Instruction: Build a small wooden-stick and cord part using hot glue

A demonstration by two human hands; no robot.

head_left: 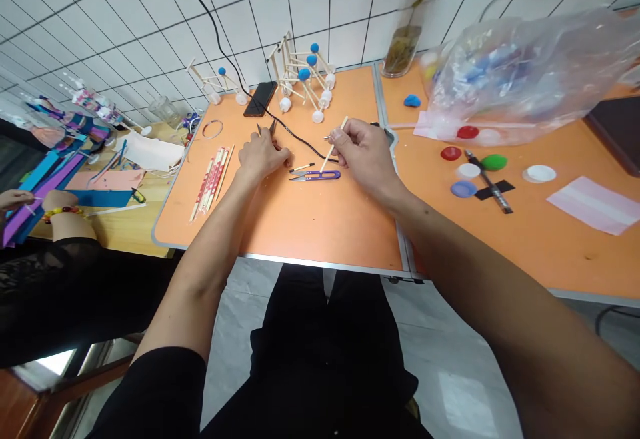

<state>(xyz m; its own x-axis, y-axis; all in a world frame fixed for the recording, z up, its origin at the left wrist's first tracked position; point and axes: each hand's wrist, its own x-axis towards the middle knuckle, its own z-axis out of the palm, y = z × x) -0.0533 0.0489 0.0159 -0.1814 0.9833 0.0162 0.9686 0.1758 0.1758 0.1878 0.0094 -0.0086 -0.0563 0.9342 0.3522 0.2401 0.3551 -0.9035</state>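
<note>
My right hand (364, 153) pinches a thin wooden stick (335, 143) that slants up from the orange table (310, 226). My left hand (261, 157) rests curled on the table and grips a small dark tool (271, 127) whose tips poke out past the fingers. Between the hands lie purple thread snips (316, 175) and a short stick piece (302, 168). A bundle of chopsticks (212, 181) in red-printed wrappers lies left of my left hand.
Stick-and-bottle-cap models (303, 79) stand at the back by a black phone (261, 98) and its cable (300, 140). The right table holds coloured bottle caps (467, 171), a craft knife (489, 182), a plastic bag (520, 79) and a jar (407, 26). Another person's hands (50, 202) work at the far left.
</note>
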